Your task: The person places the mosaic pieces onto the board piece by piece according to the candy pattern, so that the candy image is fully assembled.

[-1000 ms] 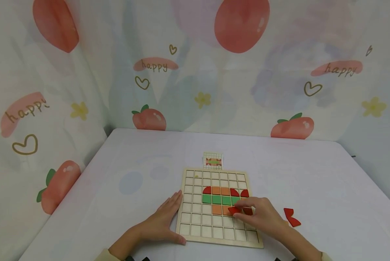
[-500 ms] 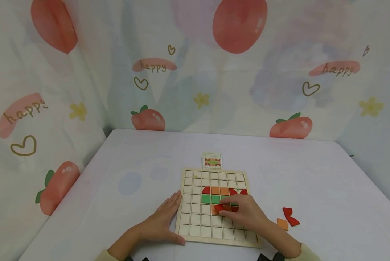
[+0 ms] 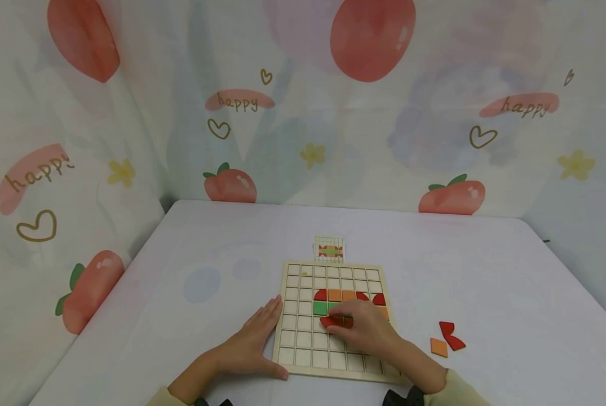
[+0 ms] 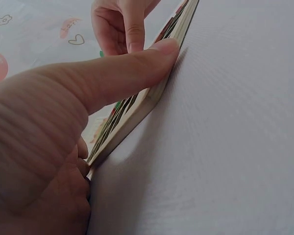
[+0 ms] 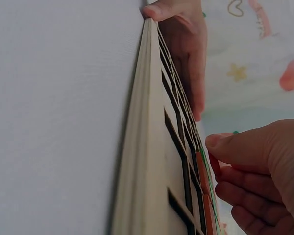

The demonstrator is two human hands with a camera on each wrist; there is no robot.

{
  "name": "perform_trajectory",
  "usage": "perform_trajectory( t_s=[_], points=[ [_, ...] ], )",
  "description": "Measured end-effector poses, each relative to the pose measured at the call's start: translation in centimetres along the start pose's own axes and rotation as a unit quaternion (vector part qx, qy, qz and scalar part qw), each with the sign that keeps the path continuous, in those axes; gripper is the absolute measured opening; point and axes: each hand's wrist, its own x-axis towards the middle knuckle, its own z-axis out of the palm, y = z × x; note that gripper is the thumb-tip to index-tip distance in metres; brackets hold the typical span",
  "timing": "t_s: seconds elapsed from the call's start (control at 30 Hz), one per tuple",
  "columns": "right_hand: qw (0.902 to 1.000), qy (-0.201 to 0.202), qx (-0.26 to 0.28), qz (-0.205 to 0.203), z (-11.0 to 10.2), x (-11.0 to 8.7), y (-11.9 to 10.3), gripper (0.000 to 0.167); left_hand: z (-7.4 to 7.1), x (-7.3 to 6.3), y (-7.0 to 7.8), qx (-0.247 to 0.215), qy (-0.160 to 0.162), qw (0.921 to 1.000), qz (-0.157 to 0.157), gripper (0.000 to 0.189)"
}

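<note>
A wooden grid board (image 3: 304,340) lies on the table. My left hand (image 3: 247,347) rests against its left side, fingers straight; in the left wrist view the thumb (image 4: 132,71) lies across its edge. Between thumb and fingertips, my right hand (image 3: 366,330) pinches a red curved-edged tile (image 3: 328,321), close over the cell below the leftmost green tile (image 3: 320,308). The same red tile (image 5: 214,165) shows edge-on in the right wrist view. Above the green row sit red tiles (image 3: 321,295) and orange tiles (image 3: 335,295). My right hand hides part of the lower rows.
Behind the board stands a small card (image 3: 329,250) printed with a candy-like pattern on a grid. To the right, an orange square tile (image 3: 438,347) and red tiles (image 3: 454,341) lie loose on the white tabletop (image 3: 485,270). A patterned cloth (image 3: 292,124) hangs behind.
My right hand has moved left across the board with the red tile, from the right part of the lower row to its left end. The left hand stays in place.
</note>
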Motion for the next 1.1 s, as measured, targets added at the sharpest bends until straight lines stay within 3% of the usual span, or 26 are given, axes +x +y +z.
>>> perform_trajectory(
  t_s=[0.3,0.5,0.73,1.1],
  points=[
    [0.9997,-0.015,-0.018,0.005,0.78,0.37,-0.13,0.020,0.06,0.05,-0.01,-0.001,-0.002,1.0000,-0.001,0.125],
    [0.9994,-0.014,-0.028,-0.013,0.90,0.51,-0.09,0.020,0.04,0.01,-0.03,0.004,0.001,1.0000,0.002,0.125],
    [0.9994,-0.030,-0.009,-0.012,0.61,0.41,0.04,0.022,0.09,0.01,-0.13,0.003,-0.001,1.0000,0.003,0.125],
    [0.9982,-0.037,-0.003,-0.046,0.53,0.53,0.27,0.018,0.01,-0.01,-0.03,0.003,-0.002,1.0000,0.000,0.124]
  ],
)
